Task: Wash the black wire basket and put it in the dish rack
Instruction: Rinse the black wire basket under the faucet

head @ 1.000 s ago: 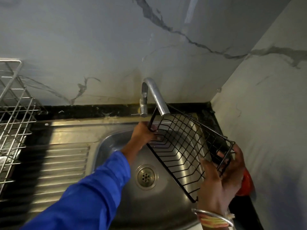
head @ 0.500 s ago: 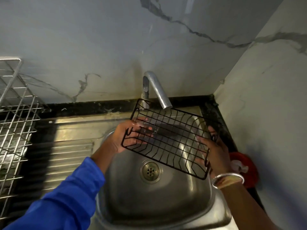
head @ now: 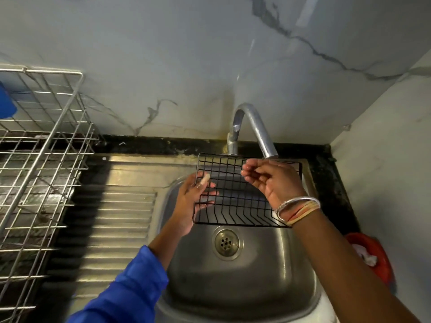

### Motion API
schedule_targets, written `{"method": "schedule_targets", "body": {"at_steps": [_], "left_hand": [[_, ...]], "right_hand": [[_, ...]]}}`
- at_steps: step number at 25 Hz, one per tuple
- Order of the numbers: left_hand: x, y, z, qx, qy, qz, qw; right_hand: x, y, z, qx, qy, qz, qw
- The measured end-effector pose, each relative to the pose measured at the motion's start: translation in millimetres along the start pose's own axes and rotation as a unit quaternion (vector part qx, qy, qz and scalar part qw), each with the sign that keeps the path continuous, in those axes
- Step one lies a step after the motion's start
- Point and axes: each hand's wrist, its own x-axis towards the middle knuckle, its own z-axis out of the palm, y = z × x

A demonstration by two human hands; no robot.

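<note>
A pale marble-veined wall (head: 186, 54) backs a black counter edge, and set into it is a stainless steel sink (head: 256, 280) with a ribbed drainboard (head: 112, 217) on its left. The black wire basket (head: 235, 197) is held over the bowl, roughly level and just beneath the spout of the curved metal tap (head: 254, 127). The left hand (head: 189, 206) grips the basket's left end, thumb over the rim and fingers under the wires. The right hand (head: 272, 180) hovers above the far right part, fingers loosely bent and gripping nothing that shows. Whether its tips touch the wire cannot be told. No stream of water is clearly visible. The step appears to be rinsing and rubbing. To do it well, the left hand should hold firm while the right runs along each thin rod and into the corners. The basket should be turned so that the bent side walls pass under the spout too. The coated wire looks smooth and slippery, with an open grid that sheds water fast. The silver dish rack (head: 42, 159) stands at the far left, well apart, built of thicker bright rods.
</note>
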Motion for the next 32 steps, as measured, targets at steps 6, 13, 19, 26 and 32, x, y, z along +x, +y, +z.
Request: {"method": "schedule_targets", "body": {"at_steps": [6,13,19,26,32], "left_hand": [[7,-8,7,0.006,0.003,0.044,0.999],[10,4,19,0.032,-0.004,0.086,0.996],[13,11,23,0.022,-0.005,0.106,0.994],[6,10,31,0.016,-0.003,0.114,0.993],[7,14,43,0.019,-0.009,0.112,0.993]], "right_hand": [[4,-21,-2,0.051,-0.031,0.072,0.996],[-1,-9,-7,-0.212,-0.101,0.133,0.963],[6,-16,-12,-0.137,-0.07,0.151,0.977],[9,-13,0,-0.074,-0.093,0.132,0.984],[-14,36,10,-0.536,-0.193,-0.034,0.821]]}}
